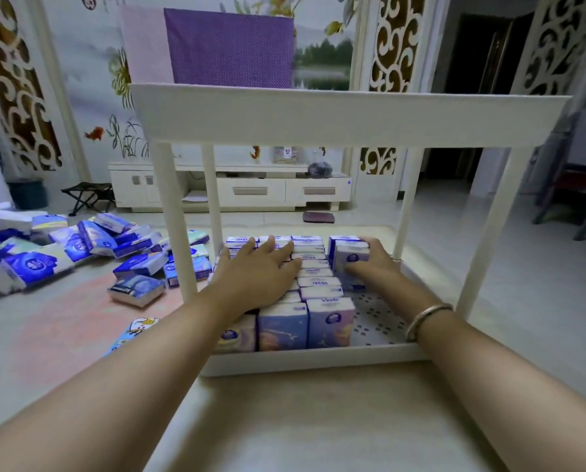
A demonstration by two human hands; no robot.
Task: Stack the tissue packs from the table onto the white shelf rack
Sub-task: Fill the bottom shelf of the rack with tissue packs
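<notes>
The white shelf rack (312,361) stands in front of me on a table. On its lower tier, upright tissue packs (318,282) fill several rows at the left and middle. My left hand (257,272) lies flat, fingers spread, on top of the left rows. At the far right of the tier, my right hand (375,267) grips a purple-and-white tissue pack (351,258) that stands beside the rows. The tier's perforated floor (376,320) shows bare at the right front.
A heap of loose blue tissue packs (80,248) lies on the table to the left of the rack. The rack's upper tier (346,114) hangs above my hands on four posts. A TV cabinet (261,189) stands behind.
</notes>
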